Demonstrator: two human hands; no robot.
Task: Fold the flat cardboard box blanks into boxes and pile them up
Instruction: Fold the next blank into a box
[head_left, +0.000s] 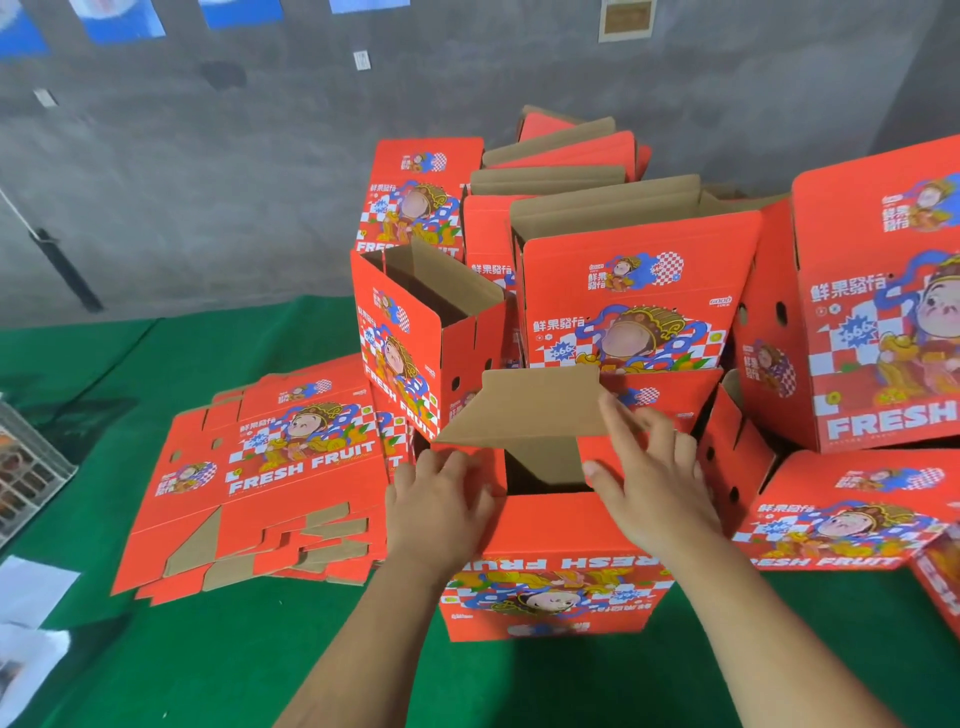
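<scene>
The box (550, 566) stands upside down, print inverted, right of the blanks (260, 478). Left hand (441, 499) presses flat on its left edge; right hand (649, 467), fingers spread, pushes the brown flap (524, 410). Green cloth (208, 649) lies free nearest the person.

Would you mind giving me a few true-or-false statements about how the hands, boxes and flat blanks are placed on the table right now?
1. Both hands are on the box being folded. True: the left hand and right hand are at its top flaps.
2. The printing on that box reads upright to the wearer. False: FRESH FRUIT appears upside down.
3. The stack of flat blanks lies to the left of that box. True.
4. The table covering is blue. False: it is green.
5. No boxes are folded yet. False: folded boxes stand piled behind.
</scene>
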